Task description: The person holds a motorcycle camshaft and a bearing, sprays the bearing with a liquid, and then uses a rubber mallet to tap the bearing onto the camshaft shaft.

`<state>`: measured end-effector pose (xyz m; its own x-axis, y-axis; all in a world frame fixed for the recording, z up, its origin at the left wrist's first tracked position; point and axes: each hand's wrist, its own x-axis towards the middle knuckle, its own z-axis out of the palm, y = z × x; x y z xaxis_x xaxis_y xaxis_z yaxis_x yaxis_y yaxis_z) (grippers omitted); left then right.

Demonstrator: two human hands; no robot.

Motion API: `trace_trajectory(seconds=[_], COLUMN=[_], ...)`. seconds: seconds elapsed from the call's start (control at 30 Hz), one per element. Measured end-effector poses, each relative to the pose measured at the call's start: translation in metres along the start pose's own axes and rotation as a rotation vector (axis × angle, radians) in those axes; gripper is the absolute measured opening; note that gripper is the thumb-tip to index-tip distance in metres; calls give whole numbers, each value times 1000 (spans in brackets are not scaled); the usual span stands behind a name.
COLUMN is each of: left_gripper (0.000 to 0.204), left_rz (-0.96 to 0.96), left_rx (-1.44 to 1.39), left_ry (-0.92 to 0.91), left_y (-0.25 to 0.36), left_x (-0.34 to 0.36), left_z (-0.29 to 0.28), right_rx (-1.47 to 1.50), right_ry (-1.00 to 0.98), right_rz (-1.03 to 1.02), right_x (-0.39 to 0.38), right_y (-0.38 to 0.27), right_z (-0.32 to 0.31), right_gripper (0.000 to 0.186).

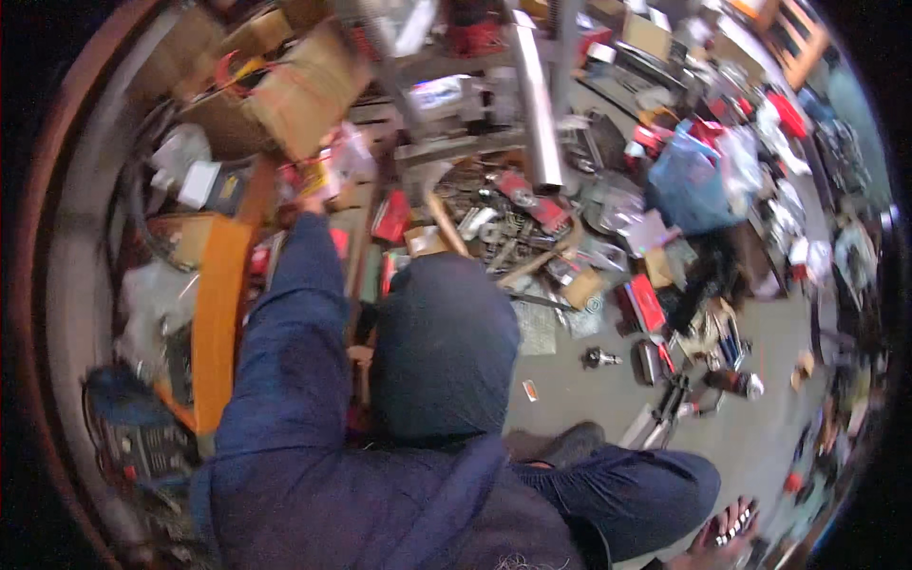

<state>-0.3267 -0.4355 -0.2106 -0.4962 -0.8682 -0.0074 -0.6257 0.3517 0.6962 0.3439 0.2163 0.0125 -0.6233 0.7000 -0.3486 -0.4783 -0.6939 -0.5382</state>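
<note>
My left arm, in a dark blue sleeve, stretches forward to the shelf edge at the upper left. My left hand (312, 201) is at a red and yellow plastic packet (315, 176); motion smears the fingers, so I cannot tell whether they grip it. Down at the lower right, beside my bent knee, my right hand (722, 534) is closed round a small shiny metal part (736, 521). Its exact kind does not show. On the grey floor lie a small metal fitting (601, 358) and a small white and orange card (530, 390).
A leaning cardboard box (309, 90) stands above my left hand, with an orange panel (220, 323) below it. A metal tube (538, 104) rises over a heap of metal parts (503, 223). Farther right are a blue plastic bag (689, 180), a red box (645, 303) and scattered tools (665, 413).
</note>
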Motion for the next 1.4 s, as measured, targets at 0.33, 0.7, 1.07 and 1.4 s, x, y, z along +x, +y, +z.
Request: trace_trajectory(seconds=[0.33,0.7,1.07,1.4], left_gripper=[27,34,18,18], left_rz=[204,484,421,149], left_rx=[710,-844,-547,-988], left_ry=[-77,-998,-1815,-2026], left_y=[-5,-4,137,164], left_x=[24,-129,-385,-503], left_z=[-17,-106,-183,-175], right_rx=[-221,-412,-1223,-749], right_ry=[270,307,-464,-458], right_rz=[-114,-65,286,263], right_x=[-10,59,128,123], right_y=[1,18,89,148], right_z=[-9,-4,208,211], right_gripper=[44,44,42,47])
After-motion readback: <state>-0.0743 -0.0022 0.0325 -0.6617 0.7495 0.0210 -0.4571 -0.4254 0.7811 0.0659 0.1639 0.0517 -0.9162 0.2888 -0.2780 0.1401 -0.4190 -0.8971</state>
